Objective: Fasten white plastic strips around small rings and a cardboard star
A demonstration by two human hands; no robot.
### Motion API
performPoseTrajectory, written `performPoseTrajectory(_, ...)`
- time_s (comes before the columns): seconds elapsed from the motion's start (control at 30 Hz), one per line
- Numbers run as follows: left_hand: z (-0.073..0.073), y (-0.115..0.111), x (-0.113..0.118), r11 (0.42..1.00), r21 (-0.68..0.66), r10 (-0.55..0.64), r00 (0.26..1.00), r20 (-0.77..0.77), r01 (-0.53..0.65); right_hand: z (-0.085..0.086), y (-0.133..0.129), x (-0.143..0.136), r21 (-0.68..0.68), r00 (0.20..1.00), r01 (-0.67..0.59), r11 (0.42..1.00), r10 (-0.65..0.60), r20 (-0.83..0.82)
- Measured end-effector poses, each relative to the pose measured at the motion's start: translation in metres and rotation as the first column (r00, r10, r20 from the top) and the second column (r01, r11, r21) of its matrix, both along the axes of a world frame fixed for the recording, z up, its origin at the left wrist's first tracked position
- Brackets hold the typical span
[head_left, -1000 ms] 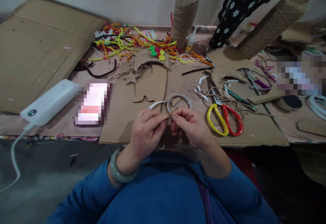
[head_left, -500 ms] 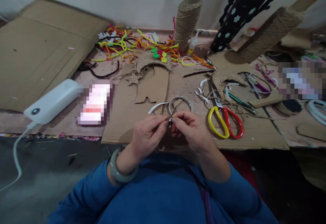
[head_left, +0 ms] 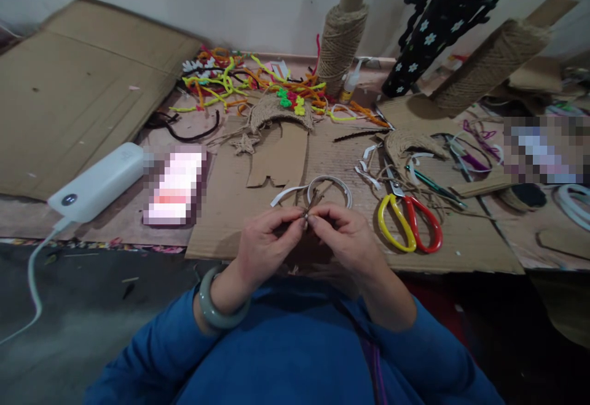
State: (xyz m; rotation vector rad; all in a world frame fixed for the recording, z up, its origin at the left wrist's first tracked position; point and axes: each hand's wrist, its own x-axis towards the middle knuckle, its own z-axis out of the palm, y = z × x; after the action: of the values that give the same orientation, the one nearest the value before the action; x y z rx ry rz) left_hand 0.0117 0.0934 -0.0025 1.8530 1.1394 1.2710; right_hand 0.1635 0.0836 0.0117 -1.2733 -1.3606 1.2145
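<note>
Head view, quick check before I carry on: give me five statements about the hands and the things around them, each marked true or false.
1. The left hand and right hand meet at a small piece pinched between their fingertips. True; the piece is too small to identify.
2. The bangle is on the right wrist. False: the bangle is on the left wrist.
3. A coil of white strip lies just beyond the hands. True.
4. Both handles of the scissors are red. False: the scissors have one yellow handle and one red.
5. The twine star lies right of the scissors. False: the twine star lies left of them.
</note>
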Motion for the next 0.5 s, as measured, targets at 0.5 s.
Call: performPoseTrajectory(0.5,-0.0025,0.0002,-0.0001,0.999,0.026,-0.026,1.000,-0.009,0.026,-0.0028,-0.0002,-0.0017,-0.051,1.000,0.012,0.999,-0.011,0.001)
